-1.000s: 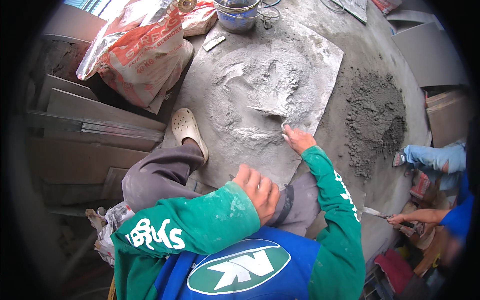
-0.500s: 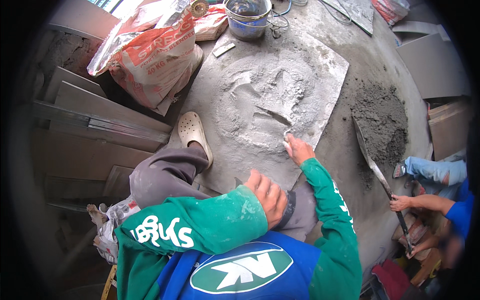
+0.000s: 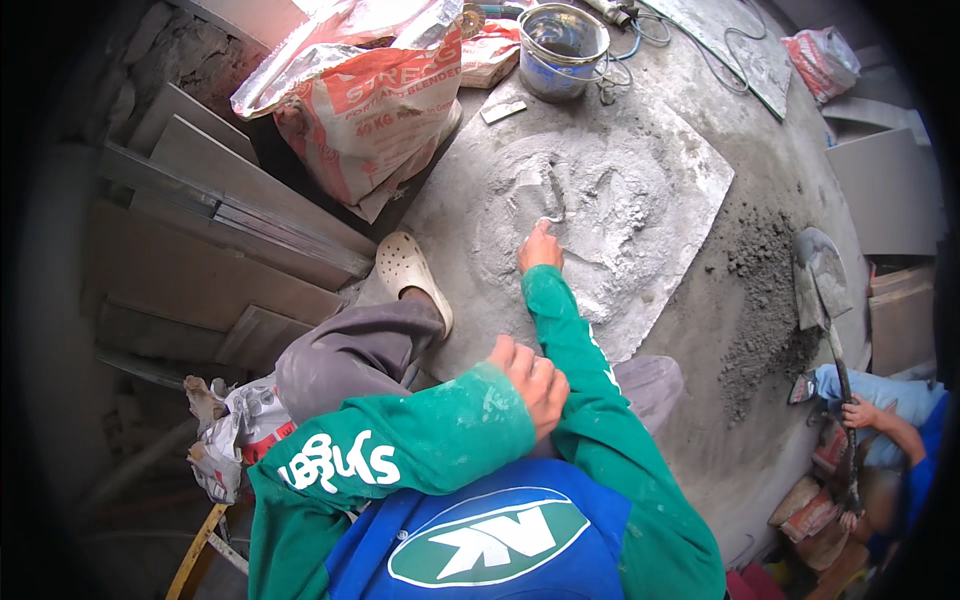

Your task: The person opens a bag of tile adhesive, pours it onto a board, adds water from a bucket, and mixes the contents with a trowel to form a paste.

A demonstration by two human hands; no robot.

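My right hand [image 3: 541, 248] is closed round the handle of a trowel [image 3: 552, 192], whose blade stands tilted in a spread of pale grey dry cement mix [image 3: 628, 215]. The powder lies on a flat grey board [image 3: 708, 180] and shows ridges and scraped hollows. Close to my body, my left hand [image 3: 535, 388] is curled beside my right forearm. Its fingers are bent together with the tips turned under, so what they hold, if anything, is hidden.
An open cement bag [image 3: 375, 130] stands at far left, with a bucket [image 3: 562, 55] beyond the board. Leaning panels [image 3: 240, 200] line the left. At right, a co-worker's hand [image 3: 860, 412] grips a shovel [image 3: 822, 278] beside dark wet mortar [image 3: 765, 300].
My right hand has carried the trowel left and farther away across the powder. The co-worker's shovel has swung right, off the mortar heap. The view has shifted a little.
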